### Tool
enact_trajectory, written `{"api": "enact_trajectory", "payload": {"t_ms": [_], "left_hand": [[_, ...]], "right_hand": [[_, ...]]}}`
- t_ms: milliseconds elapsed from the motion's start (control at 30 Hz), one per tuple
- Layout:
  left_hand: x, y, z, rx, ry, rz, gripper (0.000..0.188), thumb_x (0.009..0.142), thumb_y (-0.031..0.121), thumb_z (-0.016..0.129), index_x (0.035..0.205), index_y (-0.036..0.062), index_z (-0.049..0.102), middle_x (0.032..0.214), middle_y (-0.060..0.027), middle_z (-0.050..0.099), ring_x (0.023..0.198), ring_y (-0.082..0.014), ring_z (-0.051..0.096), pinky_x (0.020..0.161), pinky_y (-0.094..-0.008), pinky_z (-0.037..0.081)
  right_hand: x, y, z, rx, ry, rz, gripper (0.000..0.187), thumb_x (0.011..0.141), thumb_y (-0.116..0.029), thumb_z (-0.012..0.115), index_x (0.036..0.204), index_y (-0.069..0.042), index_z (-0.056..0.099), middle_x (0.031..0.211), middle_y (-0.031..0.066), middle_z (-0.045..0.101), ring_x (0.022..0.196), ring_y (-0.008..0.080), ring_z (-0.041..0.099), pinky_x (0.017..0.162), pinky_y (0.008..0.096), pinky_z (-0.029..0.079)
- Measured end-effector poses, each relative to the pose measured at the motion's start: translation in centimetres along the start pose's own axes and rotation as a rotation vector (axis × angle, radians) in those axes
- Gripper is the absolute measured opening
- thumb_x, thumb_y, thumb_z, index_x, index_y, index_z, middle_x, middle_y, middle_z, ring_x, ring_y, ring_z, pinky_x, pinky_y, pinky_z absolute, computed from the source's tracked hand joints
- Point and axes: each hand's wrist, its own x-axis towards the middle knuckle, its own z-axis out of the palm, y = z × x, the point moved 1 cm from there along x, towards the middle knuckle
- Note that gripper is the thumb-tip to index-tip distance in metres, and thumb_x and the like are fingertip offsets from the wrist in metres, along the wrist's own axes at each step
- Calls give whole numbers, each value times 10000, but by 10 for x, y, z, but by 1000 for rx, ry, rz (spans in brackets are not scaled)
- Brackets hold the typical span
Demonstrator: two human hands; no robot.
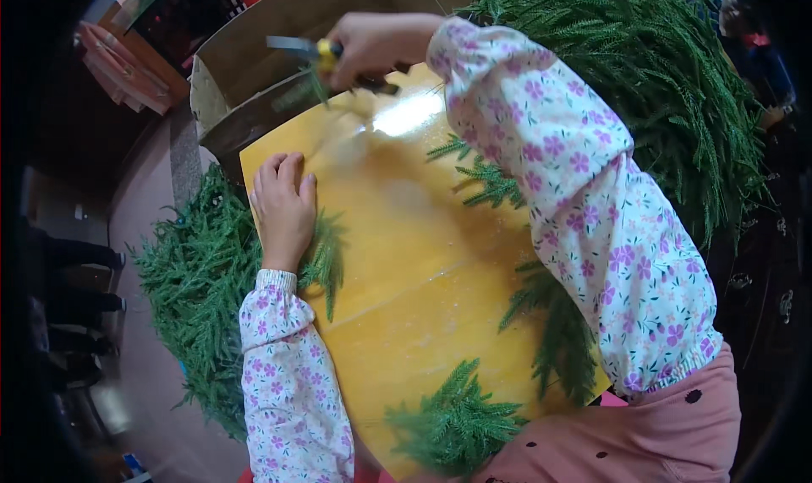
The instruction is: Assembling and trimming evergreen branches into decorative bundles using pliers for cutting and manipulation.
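Just inside the near edge of the yellow tabletop (406, 314) lies a bushy green sprig (461, 419), well apart from both hands; along the tabletop's right edge, dark fronds (558, 335) are partly hidden by the right sleeve (584, 187). By the tabletop's left edge the left hand (283, 200) rests palm down, its fingers close together and pointing to the far side; whether anything is pinched beneath it I cannot tell. A loose green sprig (328, 267) lies just beside that wrist, its long axis running roughly along the tabletop's left edge, so the left hand is much the nearer one to it. Off the tabletop's left side spreads a heap of greenery (199, 288). Above the tabletop's far edge the right hand (368, 47) is closed around a hand tool (326, 52) with yellow and black on its handle, its pale blade pointing toward the tabletop's left; a blurred bit of green (315, 85) shows just below the tool. Beyond the tabletop's far edge stands a cardboard box (271, 26), and past its far right corner rises a large pile of green branches (660, 85)
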Motion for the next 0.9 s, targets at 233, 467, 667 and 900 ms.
{"api": "enact_trajectory", "payload": {"t_ms": [233,467,667,900], "left_hand": [[-1,-5,0,29,19,9,318,826,177,623,1124,75,579,1157,-113,531,1123,-298,483,941,-414,370],[13,-15,24,40,-1,14,317,825,179,624,1122,80,581,1158,-109,536,1126,-294,484,947,-416,370],[0,-3,29,59,-9,4,324,830,182,623,1136,85,581,1168,-103,534,1131,-289,483,956,-412,367],[18,36,18,53,-23,0,333,834,185,622,1149,84,580,1173,-101,529,1138,-287,481,970,-408,360]], "right_hand": [[60,10,-19,-457,780,-8,261,750,-156,645,987,-55,682,781,148,675,707,294,671,627,394,543],[79,64,40,-691,411,211,252,732,-120,603,949,-47,708,916,171,685,891,337,660,762,424,536],[49,92,34,-669,231,348,227,732,-102,605,917,-33,716,957,173,686,903,330,664,762,416,539],[4,95,1,-757,391,303,185,733,-103,624,877,-37,718,926,143,696,907,309,666,756,407,541]]}}
